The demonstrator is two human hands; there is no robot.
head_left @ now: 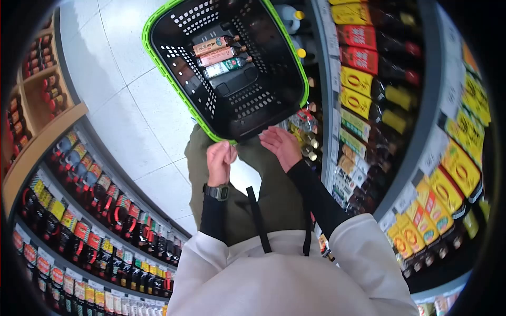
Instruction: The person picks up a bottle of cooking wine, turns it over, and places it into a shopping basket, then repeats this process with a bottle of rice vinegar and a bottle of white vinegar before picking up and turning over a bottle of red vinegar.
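Observation:
A black basket (250, 126) with a green rim stands in front of me. Three bottles lie side by side on its bottom, two with pinkish-brown labels (213, 46) and one with a green-and-white label (225, 67). My left hand (220, 159) is closed just below the basket's near left corner; its curled fingers hide whatever may be in them. To its right, my right hand (282, 147) is open beside the near rim, with its fingers stretched out and nothing visible in it.
Shelves of dark bottles (134, 218) curve along the left. On the right are shelves of bottles with yellow tags (356, 79) and large clear bottles with yellow caps (299, 15). Pale floor tiles (126, 118) show left of the basket.

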